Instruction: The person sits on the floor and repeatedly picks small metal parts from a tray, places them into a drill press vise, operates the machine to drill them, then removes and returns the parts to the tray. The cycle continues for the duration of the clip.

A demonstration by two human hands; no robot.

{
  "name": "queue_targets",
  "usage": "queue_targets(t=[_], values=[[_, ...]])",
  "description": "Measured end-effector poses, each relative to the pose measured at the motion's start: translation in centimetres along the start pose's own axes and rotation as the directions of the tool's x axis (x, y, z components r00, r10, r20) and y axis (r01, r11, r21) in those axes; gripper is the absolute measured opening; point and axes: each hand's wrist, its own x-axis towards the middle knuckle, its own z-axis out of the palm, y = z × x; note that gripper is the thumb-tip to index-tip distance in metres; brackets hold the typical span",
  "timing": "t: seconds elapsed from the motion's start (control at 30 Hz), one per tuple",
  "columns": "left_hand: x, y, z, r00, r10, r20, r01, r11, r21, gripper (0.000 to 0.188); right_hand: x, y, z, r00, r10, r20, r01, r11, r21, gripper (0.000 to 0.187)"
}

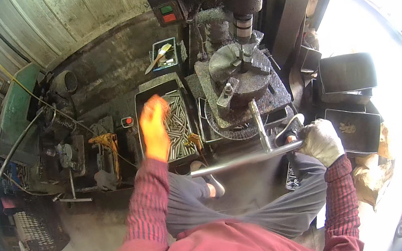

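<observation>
My left hand [155,127], in an orange glove, is over a metal tray [140,101] of short steel pins [176,129]. Motion smears its fingers, so whether they hold a pin I cannot tell. My right hand [322,142], in a whitish glove, is closed round the right end of a long steel T-handle [238,162]. The handle's stem [258,121] runs up to a round three-jaw chuck [237,75], which sits on the drill press table [280,93] covered in metal chips. Above the chuck hangs the spindle [244,26].
A switch box [165,5] with green and red buttons is at the back. A small blue-rimmed tray [169,59] holds a brush [157,57]. Dark bins [348,73] stand at the right. Another machine [66,157] with a handle is at the left.
</observation>
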Motion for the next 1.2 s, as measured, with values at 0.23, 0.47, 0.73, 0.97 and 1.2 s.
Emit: queue_targets(t=[0.23, 0.47, 0.73, 0.97, 1.2], values=[[17.1, -1.5, -1.4, 0.998, 0.046, -0.029, -0.008, 0.660, 0.751, 0.070, -0.1, 0.1, 0.1, 1.000, -0.001, -0.010, 0.001, 1.000, 0.002, 0.056], [18.5, -0.4, -2.9, 0.979, 0.202, 0.029, -0.167, 0.712, 0.682, 0.037, 0.0, -0.3, -0.2, 1.000, -0.028, -0.006, 0.027, 0.999, -0.026, 0.052], [16.8, 1.4, -1.2, 0.975, 0.150, 0.164, -0.222, 0.657, 0.721, 0.036, -0.1, -0.2, 0.0, 1.000, 0.029, 0.002, -0.029, 0.999, 0.016, 0.054], [17.2, 2.9, -1.4, 0.983, 0.168, 0.079, -0.181, 0.777, 0.602, 0.037, 0.0, -0.5, -0.5, 0.999, 0.036, 0.020, -0.035, 0.997, -0.068, 0.056], [16.5, 2.0, -0.9, 0.990, 0.085, 0.110, -0.139, 0.663, 0.736, 0.038, 0.0, -1.1, -1.7, 0.999, 0.033, 0.037, -0.030, 0.997, -0.073, 0.061]])
